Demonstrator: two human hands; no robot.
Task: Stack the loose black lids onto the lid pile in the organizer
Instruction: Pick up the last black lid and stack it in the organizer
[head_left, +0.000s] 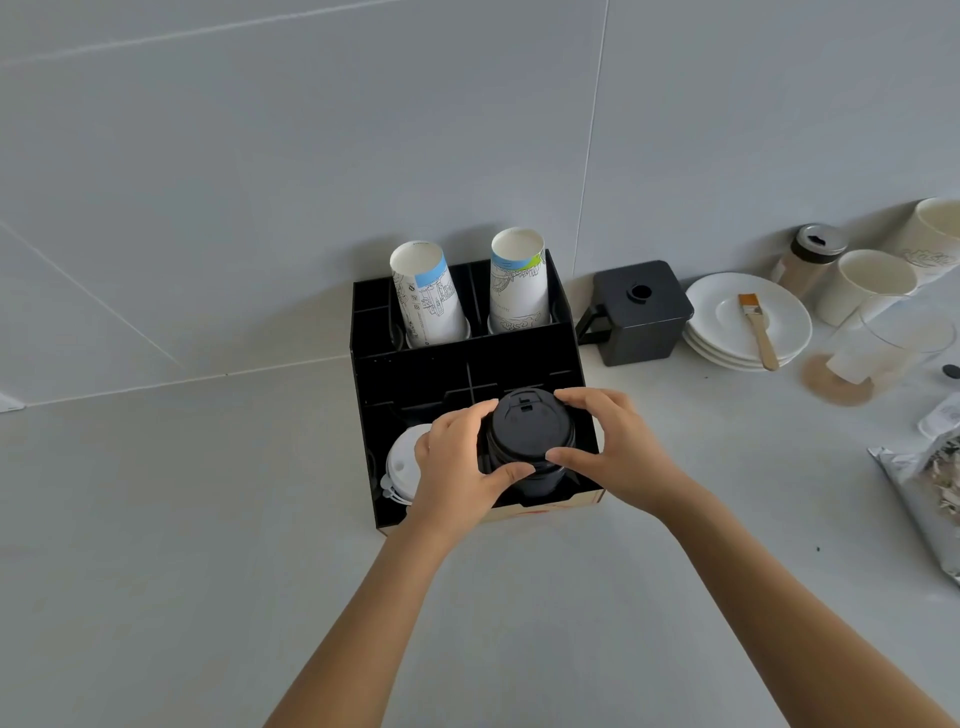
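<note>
A black organizer (462, 371) stands on the counter against the wall. In its front right compartment rises a pile of black lids (527, 434), the top lid's drinking flap facing up. My left hand (457, 460) clasps the pile from the left, thumb at the front and fingers at the back. My right hand (613, 441) clasps it from the right in the same way. A pile of white lids (404, 465) fills the front left compartment, partly hidden behind my left hand. I see no loose black lids on the counter.
Two stacks of printed paper cups (428, 296) (517, 283) stand in the organizer's back slots. To the right sit a black square pot (636, 312), stacked white plates (748, 322) with a brush (758, 330), white cups (862, 286), a jar (810, 257) and a foil bag (930, 493).
</note>
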